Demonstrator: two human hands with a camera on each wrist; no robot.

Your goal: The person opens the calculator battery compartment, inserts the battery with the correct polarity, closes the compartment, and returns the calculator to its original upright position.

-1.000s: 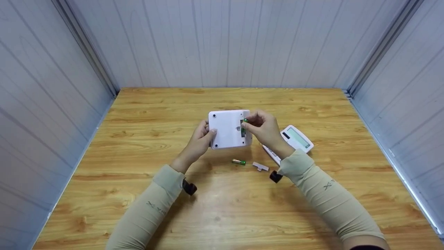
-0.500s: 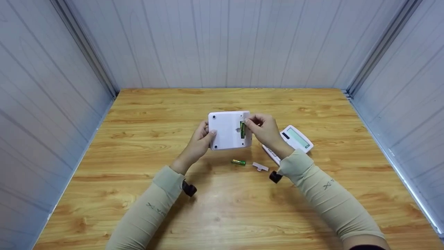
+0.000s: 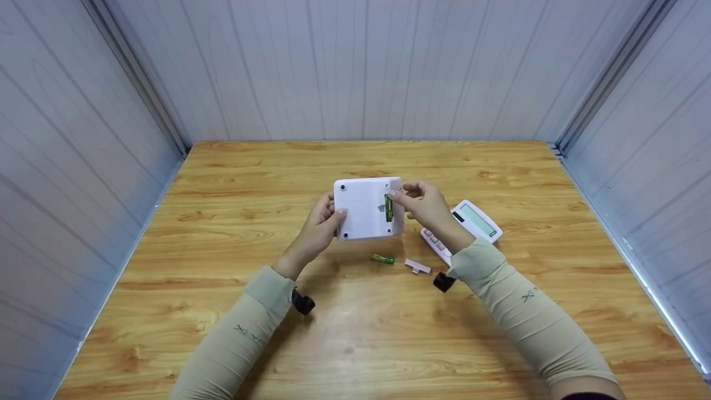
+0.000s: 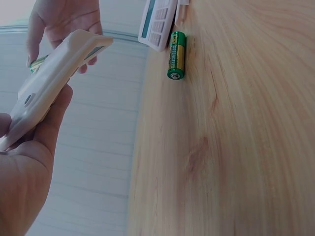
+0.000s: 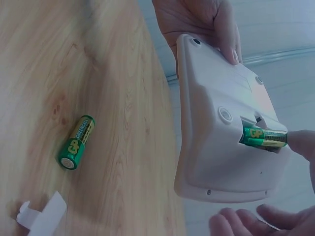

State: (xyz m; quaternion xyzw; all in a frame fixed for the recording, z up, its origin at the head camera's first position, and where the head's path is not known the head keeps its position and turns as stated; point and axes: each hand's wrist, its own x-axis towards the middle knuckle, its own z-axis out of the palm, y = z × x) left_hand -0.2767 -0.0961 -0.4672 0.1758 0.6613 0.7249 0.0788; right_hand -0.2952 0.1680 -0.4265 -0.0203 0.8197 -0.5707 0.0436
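My left hand (image 3: pixel 318 226) grips a white calculator (image 3: pixel 361 210) by one edge above the table, its back turned toward me. A green GP battery (image 5: pixel 263 137) sits in the uncovered battery slot on that back, a little raised at one end. My right thumb (image 5: pixel 301 142) touches that end of the battery. In the right wrist view, the other fingers of my right hand (image 3: pixel 429 208) stand apart from the calculator's edge. Below, on the table, lie a second green battery (image 3: pixel 383 259) and a small white battery cover (image 3: pixel 417 266).
Another white calculator (image 3: pixel 479 219) lies face up on the wooden table (image 3: pixel 266 183), partly hidden behind my right forearm. White panel walls (image 3: pixel 344 72) stand at the back and both sides.
The battery's upper end has gone down into the slot. My right fingers have loosened away from the calculator's edge, leaving the thumb on the battery. My left hand has barely moved.
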